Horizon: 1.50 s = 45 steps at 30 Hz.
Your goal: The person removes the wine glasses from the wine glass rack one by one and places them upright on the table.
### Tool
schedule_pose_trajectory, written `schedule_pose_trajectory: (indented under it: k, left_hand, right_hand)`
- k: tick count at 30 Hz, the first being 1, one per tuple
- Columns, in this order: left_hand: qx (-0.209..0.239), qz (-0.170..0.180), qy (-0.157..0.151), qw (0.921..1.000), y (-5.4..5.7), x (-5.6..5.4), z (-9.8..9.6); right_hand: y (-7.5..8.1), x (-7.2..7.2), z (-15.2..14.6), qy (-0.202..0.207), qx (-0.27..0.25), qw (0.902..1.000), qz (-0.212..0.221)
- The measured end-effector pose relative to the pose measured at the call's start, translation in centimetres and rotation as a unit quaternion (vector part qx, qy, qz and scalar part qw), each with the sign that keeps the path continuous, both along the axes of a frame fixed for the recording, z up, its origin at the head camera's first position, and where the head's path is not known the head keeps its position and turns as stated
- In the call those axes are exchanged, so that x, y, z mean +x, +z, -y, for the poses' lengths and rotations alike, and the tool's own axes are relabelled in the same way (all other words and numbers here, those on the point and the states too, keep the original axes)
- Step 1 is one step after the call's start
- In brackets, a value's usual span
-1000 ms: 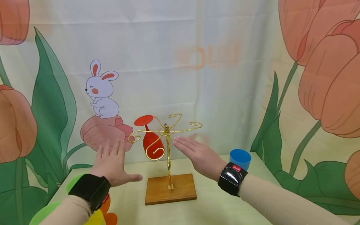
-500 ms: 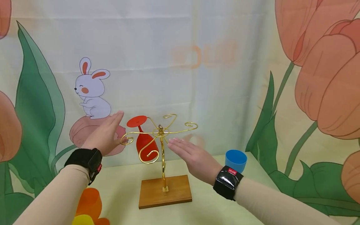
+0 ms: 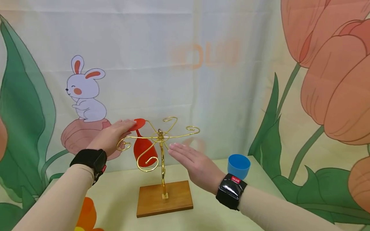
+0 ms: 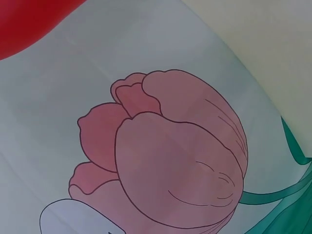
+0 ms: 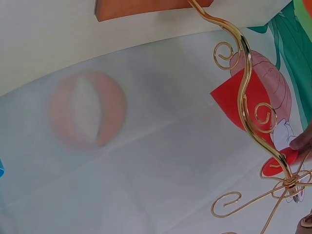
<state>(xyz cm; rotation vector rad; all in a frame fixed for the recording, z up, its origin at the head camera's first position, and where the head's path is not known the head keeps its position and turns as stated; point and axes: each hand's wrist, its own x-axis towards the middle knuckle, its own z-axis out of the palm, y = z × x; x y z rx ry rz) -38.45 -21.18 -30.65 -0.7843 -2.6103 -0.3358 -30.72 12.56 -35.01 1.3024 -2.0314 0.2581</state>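
Observation:
A red plastic wine glass (image 3: 145,150) hangs upside down from a gold wire glass rack (image 3: 162,170) with curled arms, its round foot uppermost. My left hand (image 3: 112,136) reaches over the left side of that foot, fingers fairly straight; its thumb is hidden in the head view. In the right wrist view, fingertips (image 5: 298,141) meet the foot's edge, and the grip is unclear. My right hand (image 3: 199,165) is held flat with straight fingers beside the rack's hub, holding nothing. Only part of the red glass (image 4: 29,22) shows in the left wrist view.
The rack's wooden base (image 3: 164,200) stands on a pale green tabletop (image 3: 219,211). A blue cup (image 3: 238,165) is at the back right. Orange (image 3: 87,213) and yellow pieces lie at front left, partly behind the left sleeve. A printed curtain (image 3: 162,57) hangs behind.
My left hand has risen and moved inward onto the glass's foot. The right hand stays beside the rack with straight fingers. The head view has turned slightly, shifting the scene leftward.

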Motion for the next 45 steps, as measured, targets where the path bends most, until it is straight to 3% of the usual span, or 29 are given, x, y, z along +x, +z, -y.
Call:
schedule_pose_trajectory:
  k: [7,16,22,30,36,41,45]
  left_hand:
    - [-0.006,-0.018,-0.002,0.9998,1.1,0.4,0.5]
    - [-0.015,0.02,0.055,0.9982,4.3,0.4,-1.3]
    - [-0.055,0.007,0.091,0.9943,6.0,0.8,-3.6]
    - [-0.076,-0.018,0.09,0.9928,5.9,2.0,-4.7]
    - [-0.054,-0.005,0.068,0.9962,5.7,3.0,-5.0]
    - [-0.041,0.019,0.066,0.9968,5.3,4.0,-4.2]
    - [-0.036,0.006,0.083,0.9959,4.8,4.5,-2.5]
  right_hand:
    - [0.3,0.1,0.3,-0.002,0.004,0.9999,-0.011]
    - [0.5,0.3,0.5,0.007,0.001,0.9998,-0.016]
    - [0.6,0.4,1.0,0.017,-0.008,0.9997,-0.013]
    - [0.4,0.6,1.6,0.019,-0.009,0.9998,0.0]
    - [0.3,0.6,1.1,0.017,-0.018,0.9997,0.01]
    - [0.0,0.4,0.6,0.021,-0.027,0.9993,0.011]
    - [-0.5,-0.1,0.4,0.027,-0.034,0.999,0.013]
